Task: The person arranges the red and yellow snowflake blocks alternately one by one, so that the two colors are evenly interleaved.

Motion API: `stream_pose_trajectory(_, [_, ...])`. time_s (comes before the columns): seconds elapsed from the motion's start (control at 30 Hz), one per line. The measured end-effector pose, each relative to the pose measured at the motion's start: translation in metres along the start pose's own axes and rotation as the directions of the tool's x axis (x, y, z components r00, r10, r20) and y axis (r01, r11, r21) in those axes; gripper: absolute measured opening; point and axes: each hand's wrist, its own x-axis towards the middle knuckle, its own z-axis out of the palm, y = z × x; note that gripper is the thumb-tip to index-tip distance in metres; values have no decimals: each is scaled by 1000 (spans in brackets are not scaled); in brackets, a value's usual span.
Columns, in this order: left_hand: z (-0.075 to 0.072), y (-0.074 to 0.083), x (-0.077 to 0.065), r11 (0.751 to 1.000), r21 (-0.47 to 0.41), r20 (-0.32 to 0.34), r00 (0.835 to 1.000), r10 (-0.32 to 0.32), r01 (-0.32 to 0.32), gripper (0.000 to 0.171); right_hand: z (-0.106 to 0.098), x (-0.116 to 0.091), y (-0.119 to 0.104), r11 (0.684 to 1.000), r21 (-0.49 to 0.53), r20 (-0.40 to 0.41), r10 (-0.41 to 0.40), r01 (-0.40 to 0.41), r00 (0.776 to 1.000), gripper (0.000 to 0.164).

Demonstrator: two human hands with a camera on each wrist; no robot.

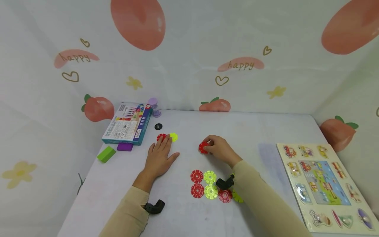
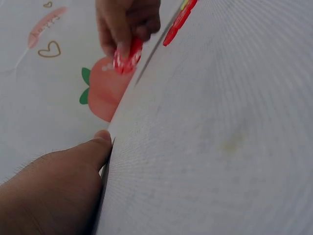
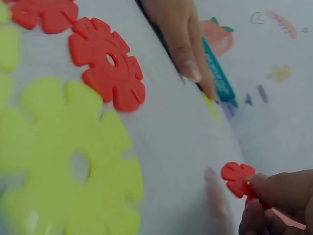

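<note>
Between thumb and fingers, my right hand [image 1: 220, 149] pinches a red notched disc [image 1: 203, 147] above the table; the right wrist view shows that red disc [image 3: 236, 179] tilted at the fingertips. My left hand [image 1: 159, 158] lies flat with fingers stretched forward. Its fingertips rest on another red disc [image 1: 161, 137], partly covered, beside a yellow-green disc [image 1: 173, 137]. Nearer me, red discs [image 1: 196, 176] and yellow-green discs [image 1: 210, 177] lie in two rows, the right end partly hidden by my right sleeve and wrist camera.
A boxed toy set [image 1: 127, 123] stands back left, with a green block [image 1: 106, 154], a purple block [image 1: 124, 146], a black round piece [image 1: 158, 126] and a lilac spool-like item [image 1: 154, 107] near it. A wooden picture puzzle board [image 1: 325, 187] lies at the right.
</note>
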Motion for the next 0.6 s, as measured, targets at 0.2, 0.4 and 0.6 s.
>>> stream_pose_trajectory(0.2, [2,-1,1,1000,-4,-20,1000,12,-12,85,27,34,-17,997,80,-7,13,-13,1000,24])
stream_pose_trajectory(0.4, [0,2,1,1000,5,-20,1000,14,-14,84,37,34,-28,928,-365,-23,-97,82,995,35])
stream_pose_trajectory(0.6, [-2,0,0,1000,17,-7,1000,14,-13,83,39,20,-33,644,-701,279,-146,305,949,64])
